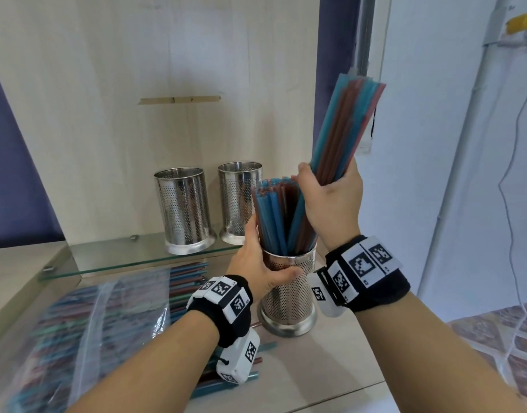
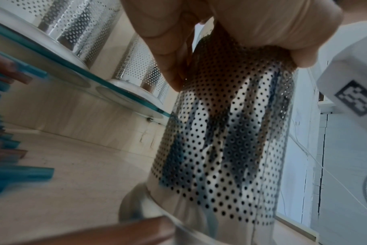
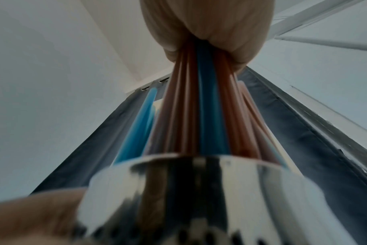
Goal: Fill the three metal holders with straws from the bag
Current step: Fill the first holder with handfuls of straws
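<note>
I'm loading the first holder (image 1: 287, 290), near right on the counter; two far holders (image 1: 185, 210) on the glass shelf look empty, though blurred. Left hand (image 1: 256, 263) clenches its rim. Right hand (image 1: 330, 201) grips a blue-and-brown straw bundle (image 1: 345, 129) above it. Next: lower it in. Bag (image 1: 77, 332) lies near left.

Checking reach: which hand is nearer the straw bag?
Left. The left hand grips the near holder just right of the bag; the right hand is higher, farther right.
</note>
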`<state>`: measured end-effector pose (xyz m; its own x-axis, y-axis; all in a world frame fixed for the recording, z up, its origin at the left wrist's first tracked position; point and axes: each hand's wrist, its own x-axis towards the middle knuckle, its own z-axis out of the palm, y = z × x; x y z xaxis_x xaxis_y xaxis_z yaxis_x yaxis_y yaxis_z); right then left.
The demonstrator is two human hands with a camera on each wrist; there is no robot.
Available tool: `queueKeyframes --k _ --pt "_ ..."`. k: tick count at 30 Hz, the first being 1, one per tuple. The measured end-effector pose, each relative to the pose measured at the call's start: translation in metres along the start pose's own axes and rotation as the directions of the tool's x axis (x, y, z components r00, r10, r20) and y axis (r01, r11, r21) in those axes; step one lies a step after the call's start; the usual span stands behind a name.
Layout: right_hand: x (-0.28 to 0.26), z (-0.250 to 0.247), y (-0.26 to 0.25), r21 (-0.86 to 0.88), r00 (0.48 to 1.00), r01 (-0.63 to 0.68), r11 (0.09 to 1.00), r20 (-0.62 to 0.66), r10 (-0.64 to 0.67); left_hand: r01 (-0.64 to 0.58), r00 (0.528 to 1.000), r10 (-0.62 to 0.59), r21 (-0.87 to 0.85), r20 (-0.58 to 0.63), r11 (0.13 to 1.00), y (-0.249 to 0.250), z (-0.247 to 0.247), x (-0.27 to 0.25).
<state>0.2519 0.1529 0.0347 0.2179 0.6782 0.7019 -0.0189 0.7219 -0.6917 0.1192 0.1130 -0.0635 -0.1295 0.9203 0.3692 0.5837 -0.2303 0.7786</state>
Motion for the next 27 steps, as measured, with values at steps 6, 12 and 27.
queueKeyframes --k 6,12,27 --pt "-0.008 0.012 0.004 -0.195 0.998 0.065 0.979 0.006 -0.065 -0.01 1.0 0.01 -0.017 -0.002 1.0 0.0 0.0 -0.001" --pt "0.004 0.014 0.003 -0.107 0.991 -0.091 0.99 0.091 0.101 -0.009 1.0 0.009 0.012 -0.005 1.0 0.0 0.0 0.001" --pt "-0.007 0.009 0.021 0.019 0.997 -0.076 0.997 -0.034 0.076 0.01 1.0 -0.009 0.073 -0.012 0.997 -0.006 0.002 0.001"
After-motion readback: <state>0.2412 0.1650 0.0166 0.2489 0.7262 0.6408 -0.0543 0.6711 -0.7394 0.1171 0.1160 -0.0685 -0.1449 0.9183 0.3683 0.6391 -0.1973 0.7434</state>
